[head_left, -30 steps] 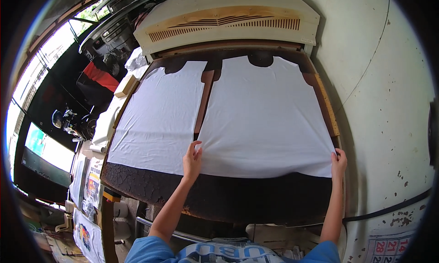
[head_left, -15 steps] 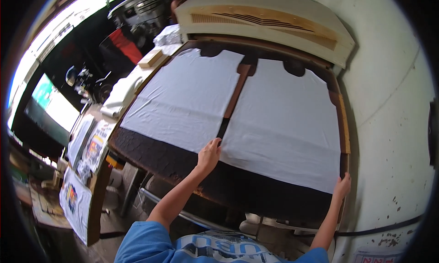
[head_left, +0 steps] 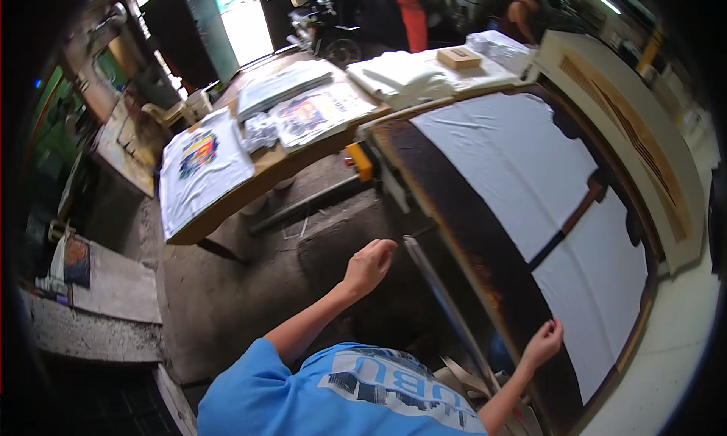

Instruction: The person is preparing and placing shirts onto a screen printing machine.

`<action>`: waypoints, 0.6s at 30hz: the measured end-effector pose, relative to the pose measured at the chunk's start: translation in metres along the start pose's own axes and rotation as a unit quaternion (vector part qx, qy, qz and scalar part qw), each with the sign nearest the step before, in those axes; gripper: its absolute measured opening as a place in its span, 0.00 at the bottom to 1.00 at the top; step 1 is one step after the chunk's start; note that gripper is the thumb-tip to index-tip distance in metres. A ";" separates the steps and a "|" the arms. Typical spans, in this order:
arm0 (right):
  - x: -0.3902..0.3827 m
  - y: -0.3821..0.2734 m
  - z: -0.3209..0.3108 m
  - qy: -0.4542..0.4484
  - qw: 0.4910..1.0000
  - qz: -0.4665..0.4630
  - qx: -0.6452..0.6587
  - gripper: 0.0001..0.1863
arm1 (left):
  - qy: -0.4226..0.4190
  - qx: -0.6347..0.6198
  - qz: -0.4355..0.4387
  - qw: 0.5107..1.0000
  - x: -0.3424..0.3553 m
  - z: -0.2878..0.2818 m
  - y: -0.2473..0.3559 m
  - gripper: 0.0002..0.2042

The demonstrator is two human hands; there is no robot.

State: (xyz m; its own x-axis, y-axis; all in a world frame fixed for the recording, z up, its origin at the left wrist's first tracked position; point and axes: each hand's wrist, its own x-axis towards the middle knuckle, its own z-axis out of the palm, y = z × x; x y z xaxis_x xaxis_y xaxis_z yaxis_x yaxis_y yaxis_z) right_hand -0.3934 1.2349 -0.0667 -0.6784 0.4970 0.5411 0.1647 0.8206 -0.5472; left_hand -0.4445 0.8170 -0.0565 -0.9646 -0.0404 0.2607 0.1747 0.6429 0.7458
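Note:
Two white fabric panels (head_left: pixel 507 163) lie flat side by side on a dark, worn platen (head_left: pixel 485 265), with a narrow dark and brown gap between them. My left hand (head_left: pixel 369 269) hangs in the air left of the platen, near a metal bar (head_left: pixel 439 296). Its fingers are curled together, and nothing shows in them. Over the platen's dark front strip, my right hand (head_left: pixel 542 345) has its fingertips pinched at the near edge of the closer panel (head_left: pixel 598 300). Whether cloth is between those fingertips is hidden.
A side table holds a printed white T-shirt (head_left: pixel 204 159), stacked printed shirts (head_left: pixel 318 114), folded white cloth (head_left: pixel 401 76) and a small box (head_left: pixel 458 58). A pale hood (head_left: pixel 606 95) with slots stands beyond the platen. Another person (head_left: pixel 521 19) is at the back; a motorcycle (head_left: pixel 326 31) stands farther left.
The view has swung left. My left hand has left the gap between the panels and moved off the platen. My right hand has shifted from the platen's right corner to the closer panel's near edge.

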 end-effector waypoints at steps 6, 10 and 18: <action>-0.034 -0.244 0.040 -0.393 0.851 0.047 0.345 0.08 | 0.109 0.047 -0.145 0.982 -0.082 -0.108 -0.111 0.07; -0.040 -0.366 0.014 -0.641 0.449 -0.268 0.563 0.08 | 0.139 0.064 -0.210 0.966 -0.109 -0.153 -0.157 0.07; -0.032 -0.476 0.022 -0.721 -0.089 -0.370 0.579 0.25 | 0.152 0.004 -0.185 0.971 -0.036 -0.142 -0.175 0.07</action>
State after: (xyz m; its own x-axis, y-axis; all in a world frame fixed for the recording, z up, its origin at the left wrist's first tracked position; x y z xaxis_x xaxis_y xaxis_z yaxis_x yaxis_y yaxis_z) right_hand -0.4655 0.8227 0.1626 0.4857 -0.6293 0.6067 0.3123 -0.5233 -0.7929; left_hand -0.4121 0.5971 -0.1094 -0.8581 -0.4925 0.1455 -0.1749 0.5466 0.8189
